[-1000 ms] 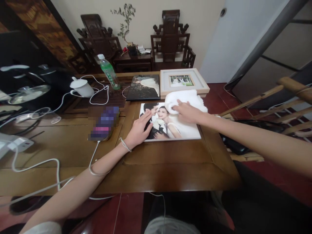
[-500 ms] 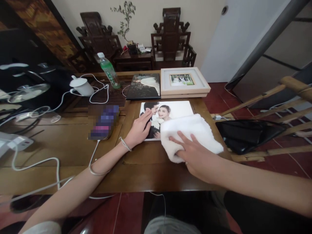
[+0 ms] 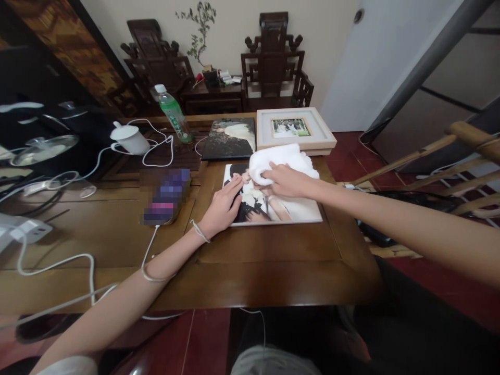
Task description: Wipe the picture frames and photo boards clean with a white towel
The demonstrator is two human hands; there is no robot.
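A photo panel [image 3: 300,211] showing a couple lies flat on the wooden table. My left hand [image 3: 224,207] rests flat along its left side, fingers stretched out over the picture. Across the panel's upper right part lies a folded white towel [image 3: 292,154], which hides some of the picture. My right hand [image 3: 291,180] presses down on this towel and grips its near left edge, the fingers partly sunk in the cloth.
Behind the panel are a dark photo panel [image 3: 230,139] and a light wooden picture frame [image 3: 324,136]. To the left are a phone [image 3: 166,198] on a cable, a green bottle [image 3: 174,115], a white lidded cup [image 3: 130,139], and a power strip [image 3: 31,229]. A wooden chair [image 3: 474,140] stands right.
My right hand has moved the towel away from me, from the panel's near right corner to its upper part. The panel's lower right now shows. My left hand has stayed in place.
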